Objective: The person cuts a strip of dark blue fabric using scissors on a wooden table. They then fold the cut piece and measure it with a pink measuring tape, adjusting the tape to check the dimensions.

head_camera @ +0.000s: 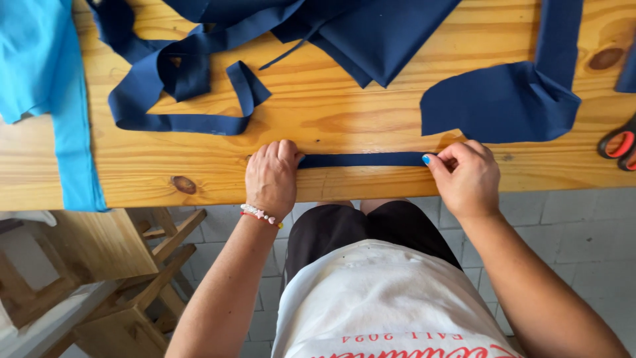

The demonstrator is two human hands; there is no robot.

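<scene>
Two hands work one narrow navy strip [361, 160] stretched flat near the front edge of the wooden table [371, 113]: the left hand [270, 178] is clamped over one end, the right hand [466, 179] pinches the other. One looped navy band [179, 122], two larger navy pieces and one light blue cloth [40, 66] lie behind. One pair of scissors [621, 144] is cut off at the right edge

One head-worn view looks steeply down from above the person's chest, close in: desk [344, 113] edge toward 12 o'clock, lap and floor [570, 225] toward 6.
</scene>
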